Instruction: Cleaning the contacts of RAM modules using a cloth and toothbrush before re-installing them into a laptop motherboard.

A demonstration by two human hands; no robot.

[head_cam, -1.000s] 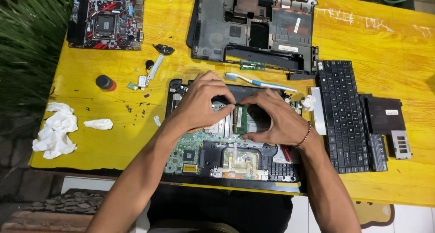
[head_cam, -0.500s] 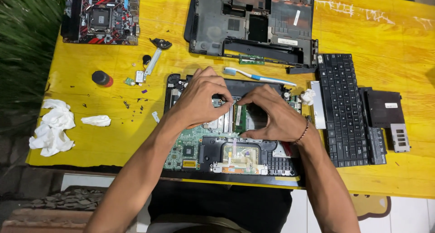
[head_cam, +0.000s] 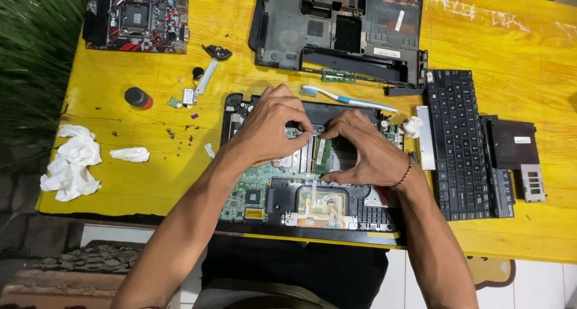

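Note:
An opened laptop base [head_cam: 282, 198] with a green mainboard lies at the near edge of the yellow table [head_cam: 120, 183]. My left hand [head_cam: 270, 129] rests on its upper left part, fingertips curled down onto the board near the memory slot [head_cam: 315, 156]. My right hand [head_cam: 366, 150] sits on the right side, thumb and fingers pinching at the same slot area. Whether either hand actually grips a part is hidden by the fingers.
A black laptop bottom cover [head_cam: 342, 30] lies at the back, a desktop mainboard [head_cam: 138, 15] at back left. A toothbrush [head_cam: 348, 99], a keyboard [head_cam: 460, 141] and small black covers [head_cam: 517, 153] lie right. White tissues [head_cam: 72, 162], a black cap [head_cam: 138, 97] and small parts lie left.
Both hands have shifted slightly on the board, fingertips drawing closer together over the memory slot. The view has moved a little; the other things stay put.

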